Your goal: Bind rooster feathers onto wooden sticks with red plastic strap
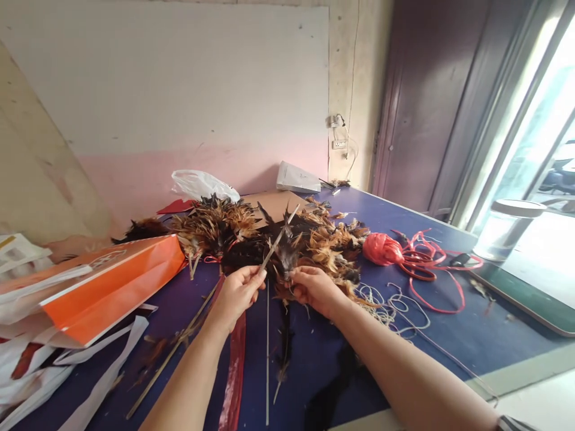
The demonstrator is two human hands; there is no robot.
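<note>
Between the thumb and fingers of my left hand [245, 290] is a thin light-brown stick [281, 234], slanting up to the right. My right hand [314, 286] pinches the base of a small bunch of dark feathers [288, 251], just right of the stick. The stick's upper end overlaps the feathers; whether they touch I cannot tell. Behind both hands lie heaps of brown and black feathers [332, 245] and bundled feathers [215, 224]. A single dark feather [283, 350] lies on the table below my hands, beside a thin pale strip [268, 359].
An orange paper bag [121, 281] lies at left, near white strips [112, 377]. A long stick [171, 353] and red ribbon [234, 371] rest on the blue table [341, 353]. Red plastic twine [383, 248], pale string [399, 311] and a clear jar [510, 230] are right.
</note>
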